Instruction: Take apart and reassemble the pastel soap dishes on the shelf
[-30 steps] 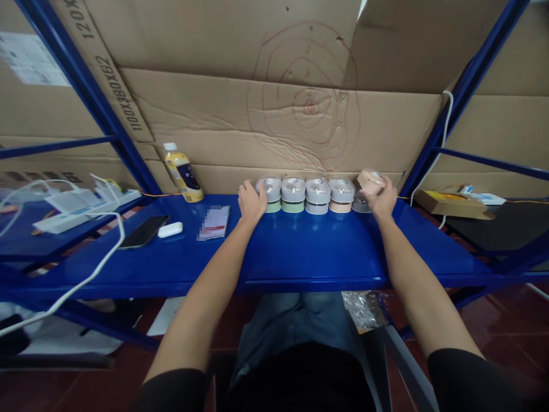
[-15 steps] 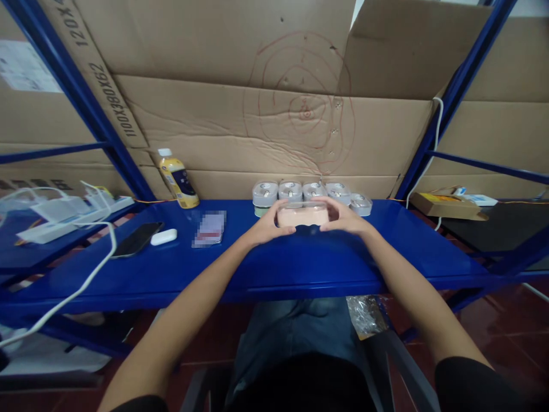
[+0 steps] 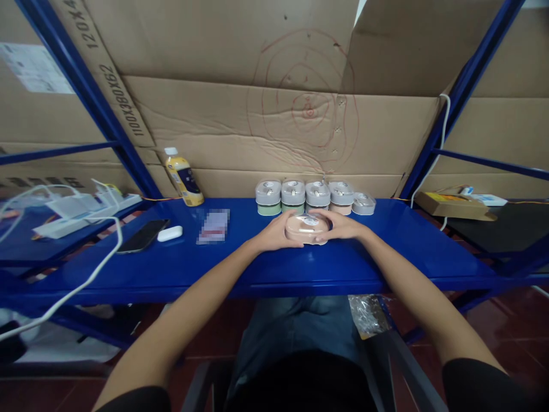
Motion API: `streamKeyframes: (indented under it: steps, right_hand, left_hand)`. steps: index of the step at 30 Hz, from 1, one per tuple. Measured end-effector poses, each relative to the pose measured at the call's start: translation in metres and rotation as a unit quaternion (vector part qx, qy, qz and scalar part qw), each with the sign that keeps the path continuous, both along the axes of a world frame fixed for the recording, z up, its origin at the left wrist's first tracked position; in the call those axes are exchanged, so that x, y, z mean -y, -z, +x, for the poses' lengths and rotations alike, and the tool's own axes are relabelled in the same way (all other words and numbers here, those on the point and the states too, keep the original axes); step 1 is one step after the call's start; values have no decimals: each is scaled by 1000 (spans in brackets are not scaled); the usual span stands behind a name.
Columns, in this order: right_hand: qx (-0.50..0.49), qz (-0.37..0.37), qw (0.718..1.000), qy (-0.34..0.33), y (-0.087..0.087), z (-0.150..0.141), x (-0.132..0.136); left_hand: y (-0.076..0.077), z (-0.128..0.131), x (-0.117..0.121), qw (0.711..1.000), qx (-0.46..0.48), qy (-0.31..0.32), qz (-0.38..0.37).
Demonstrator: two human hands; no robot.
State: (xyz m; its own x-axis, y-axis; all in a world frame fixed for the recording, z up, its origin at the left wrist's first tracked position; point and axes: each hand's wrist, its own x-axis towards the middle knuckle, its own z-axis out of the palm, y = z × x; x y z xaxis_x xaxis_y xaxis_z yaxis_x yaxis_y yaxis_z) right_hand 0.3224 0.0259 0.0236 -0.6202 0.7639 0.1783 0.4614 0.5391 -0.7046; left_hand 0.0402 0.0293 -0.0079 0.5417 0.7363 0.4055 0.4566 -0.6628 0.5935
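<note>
Between my hands is a pinkish-beige oval container with a clear lid (image 3: 305, 225), a round label on its top. My left hand (image 3: 278, 233) curves around its left end. Around the right end wraps my right hand (image 3: 342, 225), its fingertips reaching over the front. The container is at the table surface; I cannot tell whether its base fully rests there. Just behind it stands a row of similar clear-lidded containers (image 3: 293, 195), with green, grey and pinkish bases, and a lower grey one (image 3: 363, 203) at the right end.
On the blue table (image 3: 240, 269), a yellow bottle (image 3: 184, 176) stands at the back left. Nearer lie a blurred-out card (image 3: 214, 226), a white earbud case (image 3: 170, 233) and a phone (image 3: 143, 236). White cables run by a power strip (image 3: 86, 216). Cardboard (image 3: 206, 126) backs the table.
The container has come down and a little toward me in both hands. It has tipped from showing its side to showing its lid and label.
</note>
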Motion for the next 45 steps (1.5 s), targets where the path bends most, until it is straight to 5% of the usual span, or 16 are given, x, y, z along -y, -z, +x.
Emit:
streamKeyframes:
  steps: [5, 10, 17, 24, 31, 39, 45]
  right_hand:
    - [52, 153, 986, 47, 5, -22, 7]
    - [49, 199, 979, 16, 8, -34, 11]
    - [20, 170, 981, 93, -6, -3, 5]
    - [112, 96, 971, 189, -25, 38, -5]
    - [160, 12, 979, 128, -26, 54, -10]
    - [236, 14, 958, 161, -16, 65, -20]
    - [229, 36, 959, 163, -19, 61, -17]
  left_hand:
    - [1, 4, 1, 1000, -12, 12, 1]
    - [-3, 6, 5, 999, 5, 50, -15]
    - [-8, -3, 3, 998, -40, 28, 32]
    - [-12, -9, 1, 995, -70, 64, 44]
    - [-20, -23, -8, 997, -50, 19, 55]
    - [-18, -73, -5, 989, -110, -61, 73]
    - [-14, -59, 4, 991, -95, -56, 80]
